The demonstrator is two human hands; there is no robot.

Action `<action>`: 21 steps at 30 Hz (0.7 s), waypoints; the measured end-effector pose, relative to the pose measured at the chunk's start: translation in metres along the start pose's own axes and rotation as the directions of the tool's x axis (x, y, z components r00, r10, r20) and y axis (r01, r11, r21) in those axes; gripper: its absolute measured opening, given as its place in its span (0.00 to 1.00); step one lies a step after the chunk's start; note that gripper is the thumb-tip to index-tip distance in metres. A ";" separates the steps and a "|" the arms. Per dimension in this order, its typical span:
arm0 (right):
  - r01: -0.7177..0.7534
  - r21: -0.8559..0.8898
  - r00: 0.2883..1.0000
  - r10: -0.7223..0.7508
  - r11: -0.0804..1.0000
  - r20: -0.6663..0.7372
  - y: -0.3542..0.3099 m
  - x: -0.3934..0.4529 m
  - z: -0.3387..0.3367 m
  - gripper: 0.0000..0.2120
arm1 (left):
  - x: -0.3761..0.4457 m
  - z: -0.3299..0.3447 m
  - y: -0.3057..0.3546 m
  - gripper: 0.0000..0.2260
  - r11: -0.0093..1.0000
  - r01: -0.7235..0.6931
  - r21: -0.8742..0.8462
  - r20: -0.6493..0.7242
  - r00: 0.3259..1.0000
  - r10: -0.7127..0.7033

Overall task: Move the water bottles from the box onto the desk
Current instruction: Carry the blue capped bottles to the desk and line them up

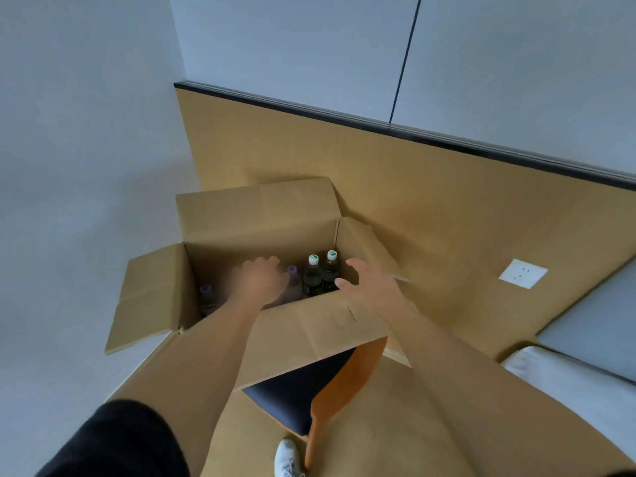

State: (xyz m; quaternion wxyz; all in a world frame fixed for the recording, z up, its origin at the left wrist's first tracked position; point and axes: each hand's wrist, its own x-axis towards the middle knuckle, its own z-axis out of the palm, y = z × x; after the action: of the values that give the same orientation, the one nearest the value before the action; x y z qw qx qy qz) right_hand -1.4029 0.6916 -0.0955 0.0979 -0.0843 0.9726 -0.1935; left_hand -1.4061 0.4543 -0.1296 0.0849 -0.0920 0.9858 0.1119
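Both hands reach into the open box (pixel 261 325): the left hand (pixel 263 280), blurred, curls over a purple-capped bottle (pixel 292 270); the right hand (pixel 366 284) is spread beside two white-capped bottles (pixel 321 273). Better to grip below the caps and lift straight up

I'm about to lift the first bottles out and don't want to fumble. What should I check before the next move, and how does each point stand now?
1. Flaps of the brown cardboard box folded clear of the opening: ok.
2. Two dark bottles with white-and-green caps upright and reachable: ok.
3. Right hand open, beside those bottles: ok, not yet gripping.
4. Left hand gripping something: cannot tell, it is blurred.
5. Purple-capped bottle in the box's left corner unobstructed: ok.
6. Desk space to set bottles down: cannot tell, no desk top is clearly in view.
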 end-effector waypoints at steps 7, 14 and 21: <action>0.077 -0.050 0.988 -0.069 0.996 0.135 -0.034 0.121 0.025 0.28 | 0.093 0.017 -0.034 0.24 0.995 0.050 -0.091 0.084 0.996 -0.043; 0.101 -0.111 0.948 -0.061 0.989 0.314 -0.049 0.192 0.090 0.30 | 0.141 0.051 -0.054 0.23 0.988 0.119 -0.102 0.183 0.978 -0.099; 0.070 -0.086 0.924 -0.032 0.994 0.381 -0.044 0.245 0.139 0.25 | 0.173 0.090 -0.056 0.24 0.978 0.160 -0.133 0.275 0.954 -0.119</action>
State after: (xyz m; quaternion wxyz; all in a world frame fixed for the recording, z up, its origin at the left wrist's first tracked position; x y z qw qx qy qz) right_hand -1.6030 0.5526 -0.2427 0.2745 -0.1501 0.9411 -0.1281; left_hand -1.5497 0.3940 -0.2605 0.2168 -0.1520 0.9449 0.1925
